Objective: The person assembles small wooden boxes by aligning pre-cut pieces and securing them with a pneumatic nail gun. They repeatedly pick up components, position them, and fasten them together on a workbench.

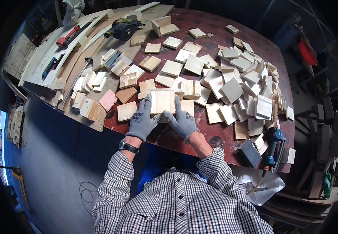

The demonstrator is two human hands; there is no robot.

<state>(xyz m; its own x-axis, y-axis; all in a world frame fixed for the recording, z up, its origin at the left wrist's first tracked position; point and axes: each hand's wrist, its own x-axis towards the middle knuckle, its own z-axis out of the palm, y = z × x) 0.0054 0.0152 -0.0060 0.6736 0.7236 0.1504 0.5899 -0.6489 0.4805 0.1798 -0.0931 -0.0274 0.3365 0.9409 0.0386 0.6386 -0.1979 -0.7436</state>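
Between my two gloved hands is a pale, squarish wooden block (163,102), near the front edge of the red table. My left hand (143,121), in a grey glove, grips its left side with the thumb toward the block's near edge. The right hand (182,121), gloved alike, closes on the opposite side. Both thumbs meet in front of the block. Loose wooden blocks lie close around, among them one left of my left hand (126,112) and a brown one (126,94) behind that. The undersides of my fingers are hidden.
A large heap of wooden blocks (239,82) covers the table's right side. A blue air nailer (272,148) with a hose lies at the right front corner, beside a dark block (249,153). A hammer (88,60), a dark power tool (124,29) and a red tool (67,38) lie left.
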